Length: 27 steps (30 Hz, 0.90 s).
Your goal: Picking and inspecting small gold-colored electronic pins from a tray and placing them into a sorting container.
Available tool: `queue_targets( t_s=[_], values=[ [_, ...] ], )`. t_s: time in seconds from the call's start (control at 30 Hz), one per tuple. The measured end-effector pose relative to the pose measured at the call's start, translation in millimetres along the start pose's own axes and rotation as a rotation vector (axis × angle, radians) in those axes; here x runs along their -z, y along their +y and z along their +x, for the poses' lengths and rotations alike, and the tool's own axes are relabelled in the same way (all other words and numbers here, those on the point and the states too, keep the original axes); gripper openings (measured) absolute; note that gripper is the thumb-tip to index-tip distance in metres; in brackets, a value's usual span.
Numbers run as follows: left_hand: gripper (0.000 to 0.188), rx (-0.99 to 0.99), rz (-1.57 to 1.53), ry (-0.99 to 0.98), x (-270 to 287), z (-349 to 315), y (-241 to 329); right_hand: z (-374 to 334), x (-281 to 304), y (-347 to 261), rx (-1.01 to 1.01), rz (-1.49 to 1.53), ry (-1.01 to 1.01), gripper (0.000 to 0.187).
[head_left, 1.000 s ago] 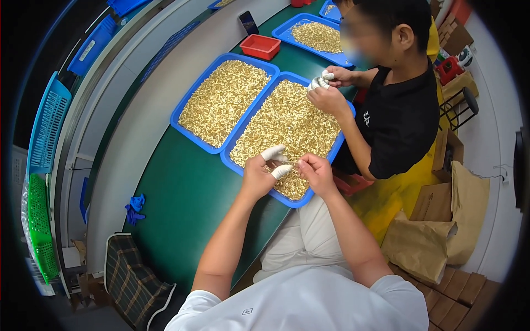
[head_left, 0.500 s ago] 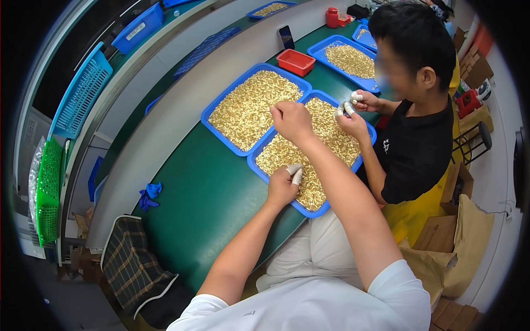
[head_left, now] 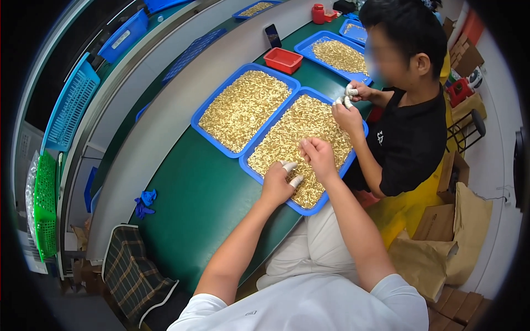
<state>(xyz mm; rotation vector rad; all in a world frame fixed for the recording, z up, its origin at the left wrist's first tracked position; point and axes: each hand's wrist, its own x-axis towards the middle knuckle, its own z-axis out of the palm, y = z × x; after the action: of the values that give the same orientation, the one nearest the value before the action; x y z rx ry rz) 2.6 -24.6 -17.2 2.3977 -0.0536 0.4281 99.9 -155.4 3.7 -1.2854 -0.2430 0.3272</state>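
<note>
Green table (head_left: 204,187); right hand (head_left: 321,158), apparently pinching, hides some gold pieces (head_left: 309,118)

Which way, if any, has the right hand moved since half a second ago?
Yes: the right hand has moved rightward and toward the person, away from the left tray.

A green table (head_left: 204,176) runs along a pale upright panel (head_left: 143,160). On the right, yellow floor (head_left: 408,203) shows, with a black stool (head_left: 477,123) and brown cardboard boxes (head_left: 434,222) standing before a white wall (head_left: 501,154).
</note>
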Motion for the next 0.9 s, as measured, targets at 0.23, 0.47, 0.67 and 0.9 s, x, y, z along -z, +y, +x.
queue_targets(
  t_s=[0.23,0.47,0.67,0.9],
  values=[
    [0.046,0.117,0.261,-0.221,11.7,-4.9,19.0,-61.2,21.4,34.9,0.05,0.012,0.108,0.019],
    [0.017,0.124,0.03,-0.153,3.5,3.1,3.4,-64.9,22.4,37.1,0.122,-0.061,0.123,0.016],
    [0.01,0.302,-0.347,-0.071,7.9,-0.6,-4.4,-67.5,21.3,33.8,0.186,-0.164,0.121,0.016],
    [0.011,0.468,-0.967,-0.024,12.5,1.2,-9.9,-65.9,25.8,37.6,0.216,-0.159,0.072,0.016]
  ],
)
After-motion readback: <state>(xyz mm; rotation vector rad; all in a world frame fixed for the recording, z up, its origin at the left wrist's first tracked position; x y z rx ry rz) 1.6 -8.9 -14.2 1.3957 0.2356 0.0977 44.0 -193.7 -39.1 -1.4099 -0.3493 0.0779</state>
